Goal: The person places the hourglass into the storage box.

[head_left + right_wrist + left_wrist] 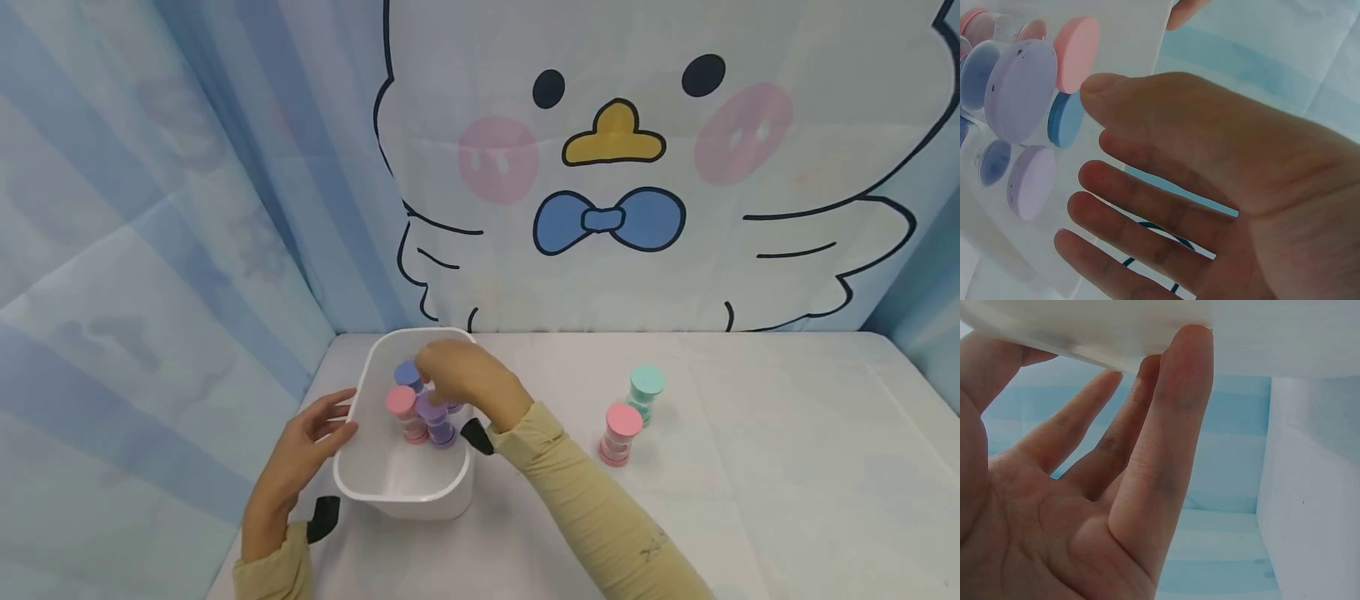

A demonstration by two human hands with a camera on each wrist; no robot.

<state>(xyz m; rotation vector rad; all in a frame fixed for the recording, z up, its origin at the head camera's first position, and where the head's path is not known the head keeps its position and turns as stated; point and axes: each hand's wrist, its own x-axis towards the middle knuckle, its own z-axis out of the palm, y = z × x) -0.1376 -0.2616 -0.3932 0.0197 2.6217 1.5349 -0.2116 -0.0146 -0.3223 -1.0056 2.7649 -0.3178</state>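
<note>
A white plastic bin [367,475] holds several small sand timers: a pink sand timer [401,402], a blue sand timer [407,374] and two purple ones, the nearer purple sand timer [439,425] standing beside the pink one. My right hand [474,382] is over the bin, just above the timers. In the right wrist view its fingers are extended and hold nothing, with the thumb tip close to the pink lid [1077,55] and the blue lid [1066,119]. At the bin's left side, my left hand [300,454] touches the outer wall with nearly straight fingertips [1192,353].
To the right of the bin, a pink sand timer [621,433] and a mint green sand timer [646,392] stand close together on the white table [787,467]. A printed curtain [600,283] hangs along the table's back edge, and another curtain covers the left side.
</note>
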